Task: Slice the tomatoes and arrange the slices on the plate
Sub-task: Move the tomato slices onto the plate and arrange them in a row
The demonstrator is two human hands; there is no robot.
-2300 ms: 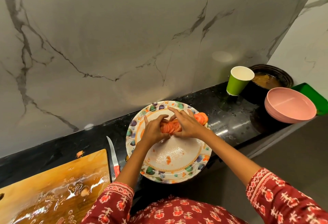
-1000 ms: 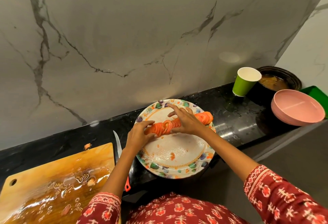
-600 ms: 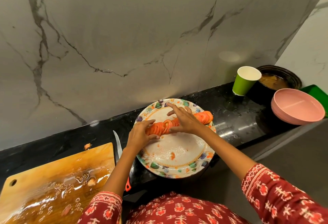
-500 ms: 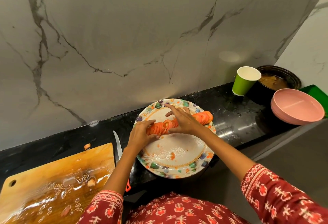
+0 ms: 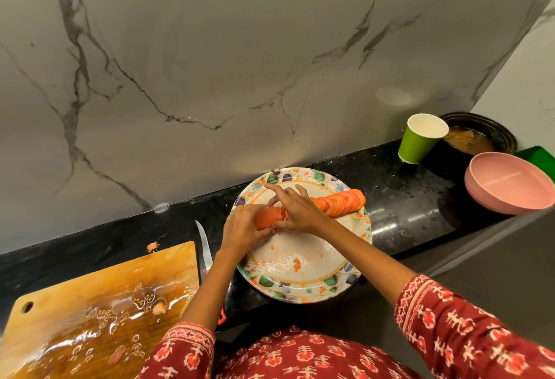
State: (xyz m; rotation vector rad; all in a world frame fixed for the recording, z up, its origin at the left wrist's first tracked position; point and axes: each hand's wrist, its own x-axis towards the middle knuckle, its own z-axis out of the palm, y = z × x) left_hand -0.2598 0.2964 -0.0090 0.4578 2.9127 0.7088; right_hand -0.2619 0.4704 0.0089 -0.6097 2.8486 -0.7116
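A flower-patterned plate [image 5: 303,285] stands on the black counter. Across its far half lies a row of overlapping tomato slices [image 5: 342,202]. My left hand [image 5: 243,227] cups the left end of the row, fingers curled round the end slices. My right hand [image 5: 295,208] lies over the middle of the row, fingers spread and touching the slices, index finger pointing to the plate's far left rim. Juice and small tomato bits lie on the plate's bare middle.
A wet wooden cutting board [image 5: 99,303] lies at the left, a knife [image 5: 205,251] between it and the plate. A green paper cup [image 5: 420,138], a dark pot [image 5: 477,138] and stacked pink bowls [image 5: 510,183] stand at the right. The marble wall rises close behind.
The tomato slices went from a bunched heap to a row across the plate. My left hand has closed round the row's left end; my right hand stays on the middle.
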